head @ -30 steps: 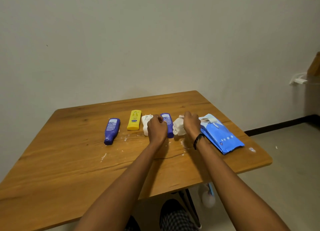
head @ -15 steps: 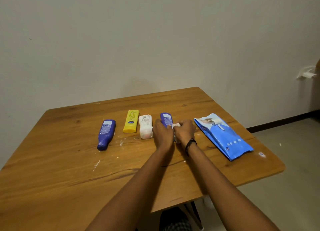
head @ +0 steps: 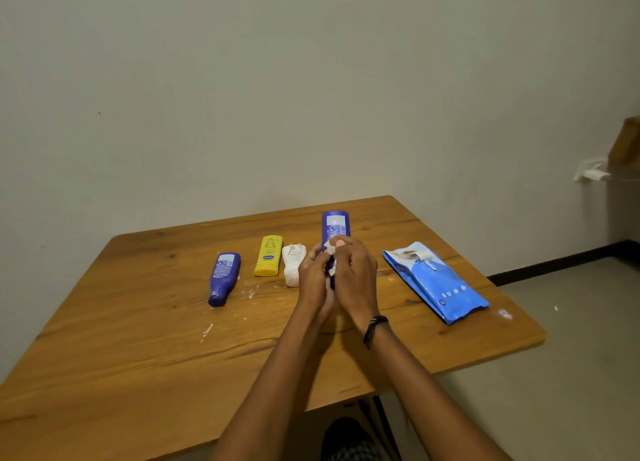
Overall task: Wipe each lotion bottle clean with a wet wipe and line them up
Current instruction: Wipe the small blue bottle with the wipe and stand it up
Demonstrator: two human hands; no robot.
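Observation:
A blue lotion bottle point(head: 335, 226) is lifted above the wooden table point(head: 138, 339), bottom end pointing away from me. My left hand point(head: 313, 277) grips its lower part. My right hand point(head: 355, 273) presses a white wet wipe point(head: 330, 251) against the bottle, fingers curled round both. On the table lie another blue bottle point(head: 223, 277) at the left, a yellow bottle point(head: 267, 254) and a white bottle point(head: 292, 265), side by side. The held bottle's cap end is hidden by my hands.
A blue wet wipe pack point(head: 438, 282) lies flat to the right of my hands, its flap open. White lotion smears point(head: 207, 330) mark the tabletop near the bottles. The table's right edge drops to a grey floor; a wall stands behind.
The blue bottle has come up off the table between both hands. My right hand, which held the wipe beside it, has closed the wipe onto the bottle.

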